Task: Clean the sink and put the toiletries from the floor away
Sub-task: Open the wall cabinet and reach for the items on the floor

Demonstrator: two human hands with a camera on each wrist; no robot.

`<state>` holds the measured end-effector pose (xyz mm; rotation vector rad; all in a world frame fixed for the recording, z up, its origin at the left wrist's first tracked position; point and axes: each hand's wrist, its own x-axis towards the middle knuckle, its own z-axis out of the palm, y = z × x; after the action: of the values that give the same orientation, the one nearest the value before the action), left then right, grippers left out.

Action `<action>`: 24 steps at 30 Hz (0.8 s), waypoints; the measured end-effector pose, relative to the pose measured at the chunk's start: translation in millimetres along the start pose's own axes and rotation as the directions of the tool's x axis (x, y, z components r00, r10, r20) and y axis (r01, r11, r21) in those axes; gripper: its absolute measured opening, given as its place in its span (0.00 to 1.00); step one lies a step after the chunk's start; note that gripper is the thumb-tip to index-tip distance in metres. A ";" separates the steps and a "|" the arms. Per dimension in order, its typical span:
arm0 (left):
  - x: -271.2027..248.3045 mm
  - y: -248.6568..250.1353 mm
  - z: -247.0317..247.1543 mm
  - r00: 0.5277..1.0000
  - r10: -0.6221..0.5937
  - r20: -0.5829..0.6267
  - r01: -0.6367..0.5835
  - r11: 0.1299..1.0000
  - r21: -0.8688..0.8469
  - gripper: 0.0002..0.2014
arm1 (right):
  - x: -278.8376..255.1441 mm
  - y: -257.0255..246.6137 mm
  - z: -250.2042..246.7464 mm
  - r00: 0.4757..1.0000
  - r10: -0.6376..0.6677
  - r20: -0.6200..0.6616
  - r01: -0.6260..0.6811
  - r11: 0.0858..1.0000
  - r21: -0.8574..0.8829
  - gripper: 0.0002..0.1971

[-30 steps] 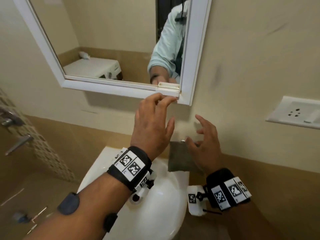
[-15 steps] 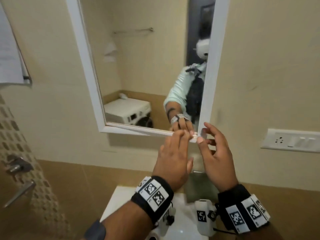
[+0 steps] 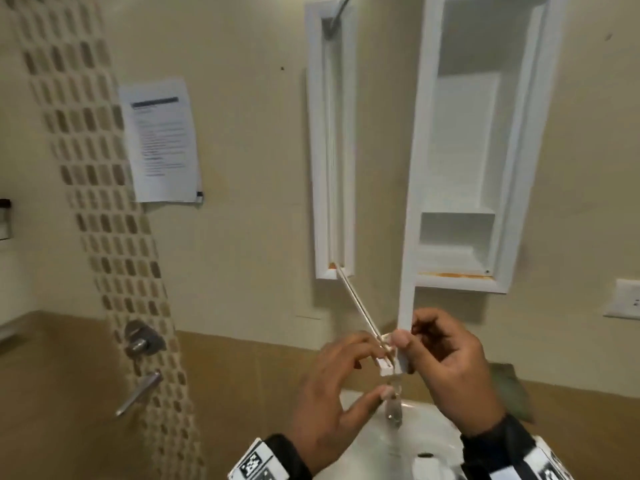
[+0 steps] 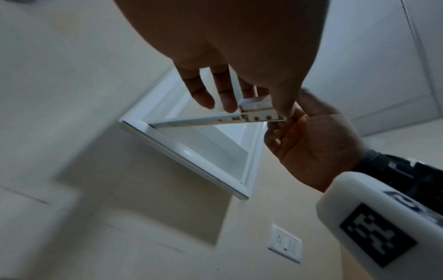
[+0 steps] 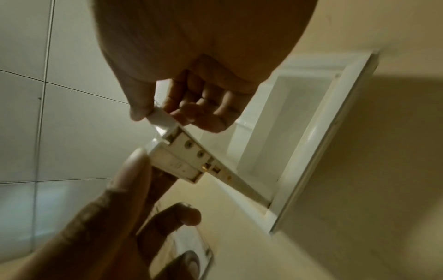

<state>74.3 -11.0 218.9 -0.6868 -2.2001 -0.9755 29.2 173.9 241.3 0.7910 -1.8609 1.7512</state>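
The white mirror cabinet door (image 3: 414, 168) stands swung out towards me, seen edge-on. My right hand (image 3: 450, 362) pinches its lower corner between thumb and curled fingers (image 5: 203, 113). My left hand (image 3: 332, 386) is beside it, straight fingers (image 4: 223, 94) touching the small white latch block (image 4: 260, 113) under the door's bottom edge, thumb spread below. Behind the door the cabinet (image 3: 502, 237) shows white shelves with nothing visible on them. The white sink (image 3: 381, 452) and its tap (image 3: 393, 408) lie below my hands. No toiletries are in view.
A green cloth (image 3: 512, 389) hangs on the wall right of the sink. A wall socket (image 3: 627, 299) sits at the far right. A paper notice (image 3: 161, 140) and shower valve handles (image 3: 142, 341) are on the left wall.
The mirror door was closed against the wall; both hands reached its lower right corner and it now stands pulled open, showing the shelves. My view has tilted up.
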 end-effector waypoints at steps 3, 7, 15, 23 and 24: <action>-21.8 -19.6 -39.0 0.995 -0.042 -0.092 0.045 0.999 0.025 0.17 | 7.9 -11.0 51.7 0.986 -0.045 0.159 0.041 0.999 0.029 0.10; -48.3 -42.8 -77.7 0.951 -0.236 -0.201 0.253 0.966 0.062 0.23 | 24.3 -21.4 117.5 0.953 -0.109 0.283 0.124 0.992 -0.038 0.10; -66.6 -50.4 -101.2 0.828 -0.496 -0.261 0.544 0.823 0.163 0.38 | 49.6 -7.2 200.7 0.932 -0.127 0.339 0.150 0.988 -0.043 0.10; -70.8 -30.2 -92.1 0.771 -0.509 -0.382 0.610 0.763 0.216 0.35 | 61.3 12.4 207.7 0.871 -0.327 0.366 0.382 0.920 -0.086 0.08; -70.9 -28.8 -89.4 0.762 -0.507 -0.402 0.618 0.754 0.222 0.34 | 63.3 15.0 206.6 0.862 -0.340 0.375 0.395 0.916 -0.077 0.07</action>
<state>132.0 -112.2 202.4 0.3307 -2.2295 -0.8640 -16.1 -37.3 256.4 1.3742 -1.8733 1.2715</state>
